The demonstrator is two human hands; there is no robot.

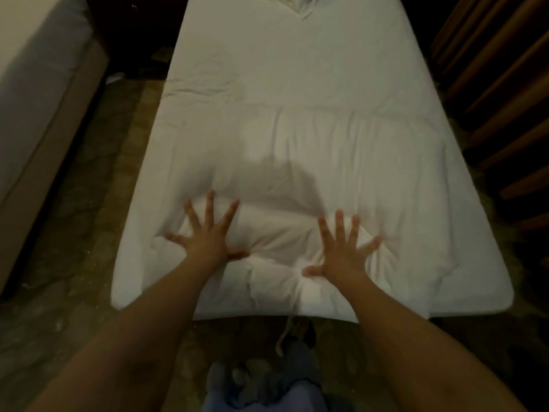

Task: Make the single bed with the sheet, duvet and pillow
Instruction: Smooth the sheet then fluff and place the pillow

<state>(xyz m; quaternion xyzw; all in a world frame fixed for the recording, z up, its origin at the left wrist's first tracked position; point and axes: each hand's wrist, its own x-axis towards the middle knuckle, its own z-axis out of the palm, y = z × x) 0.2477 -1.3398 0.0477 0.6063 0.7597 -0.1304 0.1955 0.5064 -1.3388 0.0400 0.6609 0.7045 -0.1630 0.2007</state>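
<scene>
Dim light falls on a patterned brownish floor (89, 221), with a second pale bed (35, 84) along the far left and dark wooden slats (505, 84) on the right. Between them a single bed (487, 295) runs away from the viewer, covered by a white sheet (297, 63) creased across the middle. On its near half lies a white duvet (341, 150), puffy and wrinkled, and bunched white fabric (297, 4) sits at the far end. Both hands press flat on the duvet's near edge with fingers spread wide and straight, gripping nothing: left hand (208, 239) to the left, right hand (341, 254) to the right
</scene>
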